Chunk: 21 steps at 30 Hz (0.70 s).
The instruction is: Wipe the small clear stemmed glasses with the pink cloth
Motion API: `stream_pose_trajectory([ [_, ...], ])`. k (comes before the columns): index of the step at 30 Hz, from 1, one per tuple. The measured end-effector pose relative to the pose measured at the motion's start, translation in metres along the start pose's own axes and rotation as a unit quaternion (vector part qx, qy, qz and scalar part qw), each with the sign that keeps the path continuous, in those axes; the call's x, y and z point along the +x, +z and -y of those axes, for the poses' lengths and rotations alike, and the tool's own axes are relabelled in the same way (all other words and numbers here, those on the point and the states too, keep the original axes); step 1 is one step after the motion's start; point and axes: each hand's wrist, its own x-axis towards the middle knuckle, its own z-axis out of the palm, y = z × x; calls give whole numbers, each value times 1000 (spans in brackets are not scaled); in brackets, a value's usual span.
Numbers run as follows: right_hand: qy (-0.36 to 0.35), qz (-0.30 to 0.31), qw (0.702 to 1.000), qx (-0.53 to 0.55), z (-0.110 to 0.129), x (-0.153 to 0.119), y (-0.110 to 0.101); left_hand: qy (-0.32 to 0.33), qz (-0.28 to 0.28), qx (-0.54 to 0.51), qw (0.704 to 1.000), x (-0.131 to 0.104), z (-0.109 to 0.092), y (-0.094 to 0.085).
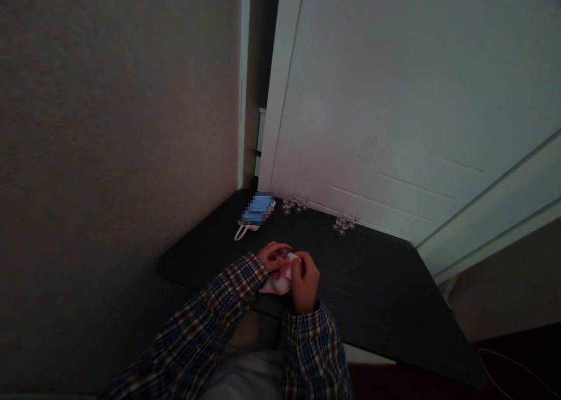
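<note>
Near the front edge of the dark table [372,283], both hands are close together around a pink and white cloth [281,283]. My left hand [274,256] has its fingers bent over the top of the cloth. My right hand [305,280] grips the cloth's right side with fingers curled in. A small greyish thing shows between the fingers, too small and dark to name. The lower left corner of the cloth hangs free of the fingers.
At the back left of the table lies a phone-like device [258,209] with a white loop [241,232]. Two clusters of small clear pieces [294,204] [345,223] sit along the back edge by a white door [394,96]. A wall [118,125] stands at the left.
</note>
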Motion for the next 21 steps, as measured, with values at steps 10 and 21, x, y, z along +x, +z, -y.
stream_pose_trajectory([
  [10, 23, 25, 999, -9, -8, 2, 2, -20, 6, -2, 1000, -1, -3, -2],
  [21, 11, 8, 1000, 0, -5, 0, 1, 0, -1, 52, 999, 1, -1, 0],
])
